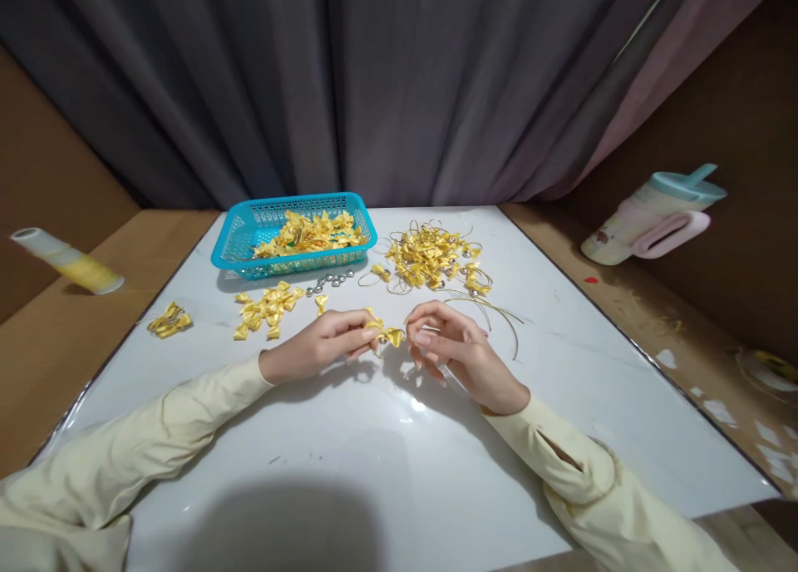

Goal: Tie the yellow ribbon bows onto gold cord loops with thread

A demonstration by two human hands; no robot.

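My left hand pinches a small yellow ribbon bow just above the white table. My right hand meets it from the right, fingers curled and pinched at the bow's other end. Loose yellow bows lie just beyond my left hand. A row of small silver bells sits behind them. Both arms wear pale yellow sleeves.
A blue basket with yellow bows stands at the back left. A heap of bows with gold cords and bells lies at the back centre. A few bows lie far left. A roll and a pink-and-teal jug sit on the brown surround.
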